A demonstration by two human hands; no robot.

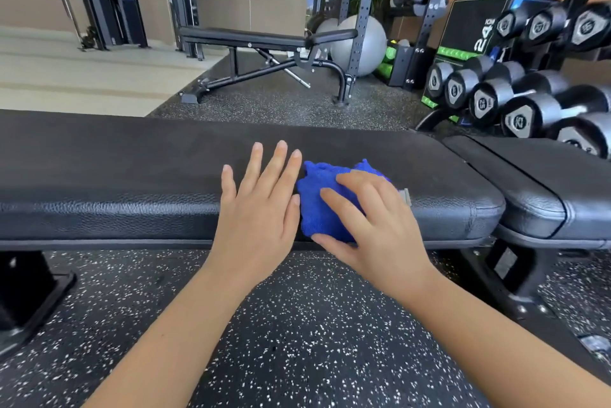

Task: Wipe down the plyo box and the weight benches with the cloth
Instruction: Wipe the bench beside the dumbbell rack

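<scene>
Your left hand [261, 209] lies flat on the near weight bench [115, 176], palm down. Its fingers [279, 163] are straight, spread wide and holding nothing. The thumb sits right against the blue cloth [317, 212]; touching or a hair apart, can't tell.

Your right hand [377, 229] is on top of the cloth. Fingers curve over the bunch and the thumb hooks its near edge, so it grips the cloth and presses it to the pad.

The cloth is bunched up on the bench top by the front edge, toward the right end of the long pad. A small grey tag [406, 196] pokes out just past your right hand.

The seat pad [545, 183] sits just right of the long pad, with a narrow gap between. The second weight bench [264, 39] stands farther back, set flat, well apart.

At upper right is the plyo box [472, 21], black with green and blue edging and "24" on its face, behind the dumbbells [486, 103] racked in rows. A grey exercise ball [372, 44] sits behind a rack upright. The floor [297, 325] is black speckled rubber.
</scene>
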